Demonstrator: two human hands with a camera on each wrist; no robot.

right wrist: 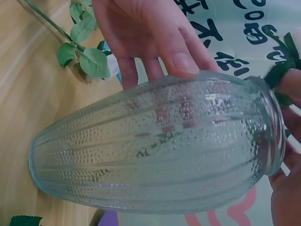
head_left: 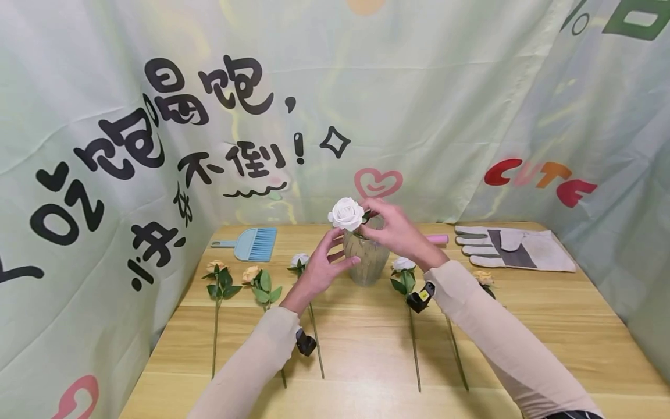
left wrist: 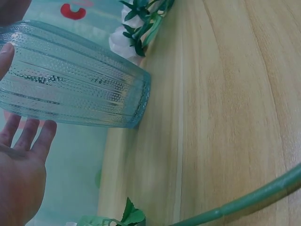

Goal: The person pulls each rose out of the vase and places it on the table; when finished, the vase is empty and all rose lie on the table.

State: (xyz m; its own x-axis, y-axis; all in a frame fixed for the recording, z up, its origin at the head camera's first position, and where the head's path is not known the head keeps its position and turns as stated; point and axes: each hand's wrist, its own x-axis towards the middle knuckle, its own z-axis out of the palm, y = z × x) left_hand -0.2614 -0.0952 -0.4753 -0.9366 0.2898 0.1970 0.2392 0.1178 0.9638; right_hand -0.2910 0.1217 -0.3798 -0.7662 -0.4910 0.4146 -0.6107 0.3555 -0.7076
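Note:
A ribbed clear glass vase (head_left: 369,265) stands upright on the wooden table. My left hand (head_left: 321,269) holds its side loosely, with the thumb on the near face and the fingers round the far side. Above the vase mouth my right hand (head_left: 396,231) pinches a white artificial rose (head_left: 346,214) just below its bloom. Green leaves (right wrist: 287,56) of that rose show by the vase rim in the right wrist view. A faint dark stem-like streak shows through the bumpy glass.
Artificial roses lie on the table: a peach one (head_left: 222,279) and another (head_left: 262,285) at left, white ones (head_left: 300,260) (head_left: 403,273) either side of the vase, a peach one (head_left: 484,277) under my right forearm. Behind are a blue dustpan (head_left: 253,244), work glove (head_left: 544,250) and pink cylinder (head_left: 437,239).

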